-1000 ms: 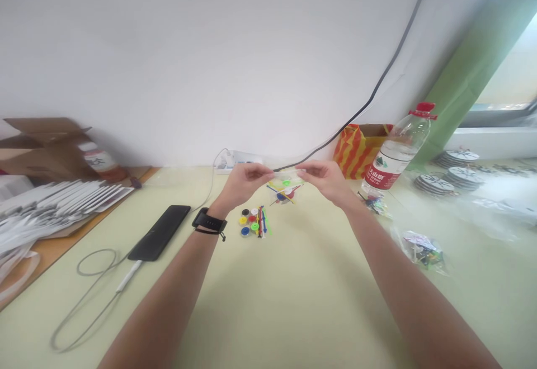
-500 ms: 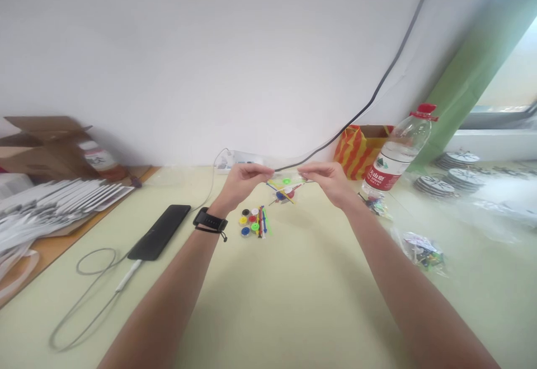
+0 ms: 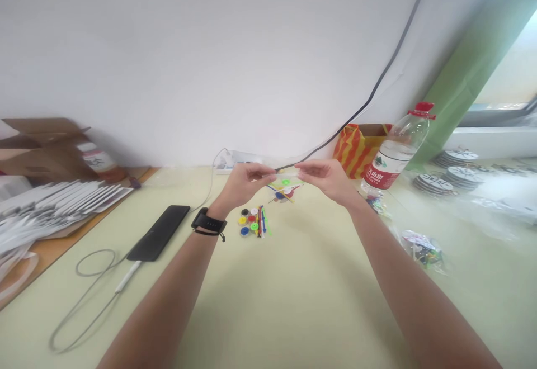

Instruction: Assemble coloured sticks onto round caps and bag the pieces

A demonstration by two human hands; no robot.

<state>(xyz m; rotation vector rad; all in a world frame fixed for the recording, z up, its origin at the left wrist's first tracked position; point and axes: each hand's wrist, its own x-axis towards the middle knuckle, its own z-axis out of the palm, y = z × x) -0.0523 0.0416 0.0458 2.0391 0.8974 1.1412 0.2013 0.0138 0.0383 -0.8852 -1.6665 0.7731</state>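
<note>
Between my hands stretches a thin, whitish see-through piece of plastic (image 3: 288, 175), which looks like a small clear bag. My left hand (image 3: 250, 181), with a black watch on the wrist, pinches its left end between thumb and fingers. The right end is pinched by my right hand (image 3: 324, 178). Just below and behind the fingertips lies a loose cluster of coloured plastic pieces (image 3: 286, 193), with thin sticks and round parts. Nearer to me, round coloured discs (image 3: 248, 221) stand in rows beside a row of coloured sticks (image 3: 262, 222).
A black phone (image 3: 159, 232) on a cable lies at left, near stacked white packets (image 3: 71, 204) and a cardboard box (image 3: 39, 145). At right are a large water bottle (image 3: 394, 154), a striped bag (image 3: 356, 148), a bagged set of pieces (image 3: 424, 250) and stacked discs (image 3: 434, 184).
My fingertips have come slightly closer together, and the plastic between them shows whiter. The coloured pieces on the table have stayed in place.
</note>
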